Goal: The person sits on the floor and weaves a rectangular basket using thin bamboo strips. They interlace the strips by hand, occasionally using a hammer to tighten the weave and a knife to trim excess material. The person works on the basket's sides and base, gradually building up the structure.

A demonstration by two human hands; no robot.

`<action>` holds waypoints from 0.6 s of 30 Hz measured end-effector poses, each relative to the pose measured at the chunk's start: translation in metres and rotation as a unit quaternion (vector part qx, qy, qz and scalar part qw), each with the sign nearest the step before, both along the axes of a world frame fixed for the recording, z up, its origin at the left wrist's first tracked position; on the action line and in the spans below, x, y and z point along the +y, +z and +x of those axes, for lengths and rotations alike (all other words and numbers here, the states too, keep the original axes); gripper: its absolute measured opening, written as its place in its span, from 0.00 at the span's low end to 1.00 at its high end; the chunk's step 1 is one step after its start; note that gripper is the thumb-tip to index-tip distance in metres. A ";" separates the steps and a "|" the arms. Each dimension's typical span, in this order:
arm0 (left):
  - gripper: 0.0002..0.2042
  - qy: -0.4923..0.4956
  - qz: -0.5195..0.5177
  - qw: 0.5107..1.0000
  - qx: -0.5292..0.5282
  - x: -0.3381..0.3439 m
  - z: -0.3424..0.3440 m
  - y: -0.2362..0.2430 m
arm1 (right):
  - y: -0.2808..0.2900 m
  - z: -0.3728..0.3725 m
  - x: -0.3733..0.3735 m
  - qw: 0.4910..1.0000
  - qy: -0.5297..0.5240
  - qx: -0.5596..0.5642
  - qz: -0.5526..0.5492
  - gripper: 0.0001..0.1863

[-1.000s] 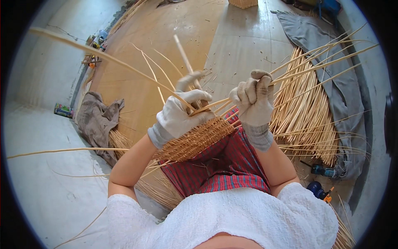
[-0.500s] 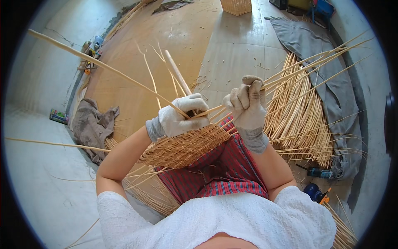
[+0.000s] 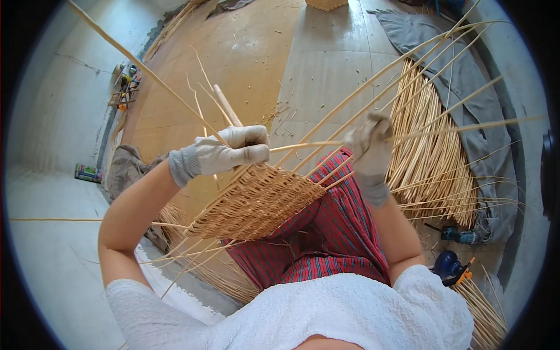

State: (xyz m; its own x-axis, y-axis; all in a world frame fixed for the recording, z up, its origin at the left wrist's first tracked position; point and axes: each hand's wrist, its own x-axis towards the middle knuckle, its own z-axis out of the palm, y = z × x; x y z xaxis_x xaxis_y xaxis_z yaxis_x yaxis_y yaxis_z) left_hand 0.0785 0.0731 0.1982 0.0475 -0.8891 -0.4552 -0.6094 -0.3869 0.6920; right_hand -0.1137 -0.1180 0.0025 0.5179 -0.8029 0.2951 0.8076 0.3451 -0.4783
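Note:
A partly woven wicker basket (image 3: pixel 259 201) rests tilted over my lap, with long rods sticking out along its edges. My left hand (image 3: pixel 236 147), in a pale work glove with a grey cuff, is closed on the basket's top edge. Just beyond it a thick pale stick (image 3: pixel 227 106) stands up, its lower end hidden. My right hand (image 3: pixel 370 146), gloved too and blurred by motion, is closed around a wicker rod (image 3: pixel 309 145) that runs from beside my left hand and out past the right one. Several upright rods rise between both hands.
A large bundle of peeled rods (image 3: pixel 429 151) lies on the right, partly under a grey cloth (image 3: pixel 466 99). Nearby are a drill-like tool (image 3: pixel 459 235) and a blue object (image 3: pixel 448 265). Another cloth (image 3: pixel 125 169) lies left. A finished-looking basket (image 3: pixel 326 4) stands far off.
My right hand has moved right and slightly down, drawing the rod away from my left hand. My left hand has shifted left along the basket edge, and the basket is tilted more.

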 end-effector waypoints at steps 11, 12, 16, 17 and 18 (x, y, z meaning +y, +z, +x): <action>0.28 0.074 -0.065 0.993 0.065 0.012 0.011 -0.019 | -0.076 -0.014 0.123 0.990 0.122 0.063 0.016 0.20; 0.46 0.125 -0.098 0.982 0.107 0.016 0.006 -0.022 | -0.074 -0.014 0.126 0.990 0.122 0.063 0.024 0.20; 0.42 0.043 -0.167 0.983 0.058 0.024 0.001 -0.029 | -0.074 -0.012 0.134 0.992 0.110 0.059 0.022 0.20; 0.38 0.035 -0.170 0.983 0.063 0.023 0.002 -0.030 | -0.074 -0.013 0.136 0.993 0.105 0.056 0.013 0.20; 0.35 0.027 -0.173 0.982 0.068 0.023 0.003 -0.032 | -0.074 -0.013 0.138 0.992 0.108 0.060 0.021 0.20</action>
State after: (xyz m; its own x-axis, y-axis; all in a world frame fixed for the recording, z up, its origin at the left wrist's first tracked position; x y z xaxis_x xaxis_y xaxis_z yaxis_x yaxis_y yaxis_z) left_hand 0.0818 0.0962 0.1661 0.0581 -0.9897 -0.1311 -0.4874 -0.1427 0.8614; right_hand -0.1272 0.0196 -0.0713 0.7091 -0.6792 0.1893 0.6502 0.5261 -0.5481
